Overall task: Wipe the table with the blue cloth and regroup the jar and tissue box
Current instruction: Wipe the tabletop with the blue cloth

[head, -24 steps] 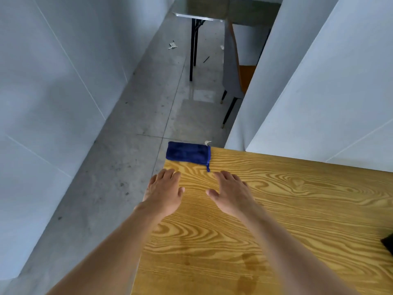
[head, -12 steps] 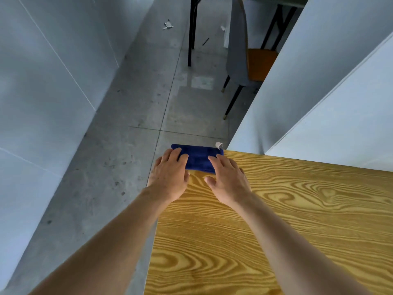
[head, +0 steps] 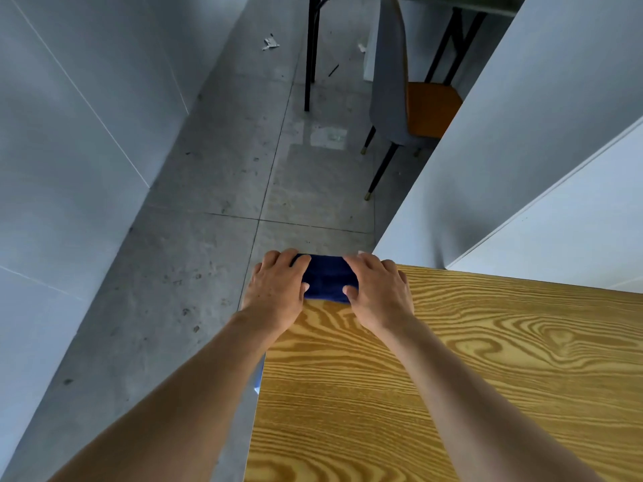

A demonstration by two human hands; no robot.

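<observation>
At the far left corner of the table (head: 452, 377), items listed left to right: grey wall panels (head: 69, 133), smooth and matt, with thin seams; concrete floor (head: 208, 273), grey, speckled and scuffed, divided by straight joints, a scrap of white litter (head: 270, 43) lying far up it; my left hand (head: 276, 290), palm down, forearm bare and stretched forward past the table's left edge, fingers curled over the left end of the blue cloth (head: 328, 278), thumb tucked against its near edge, gripping it; the blue cloth itself, dark navy, soft and slightly napped, folded into a compact oblong, lying on the very corner of the table with its far edge at the table's rim; my right hand (head: 379, 293), palm down, fingers bent over the cloth's right end, thumb pressing its near side, also gripping it, forearm bare and angled in across the tabletop; the table, flat, yellow-brown wood with bold swirling dark grain, a straight square edge on its left; beyond it, a chair (head: 410, 109) with grey back, orange seat and thin black legs tipped in brass; white partition panels (head: 539, 151), smooth, rising at the right behind the table.
</observation>
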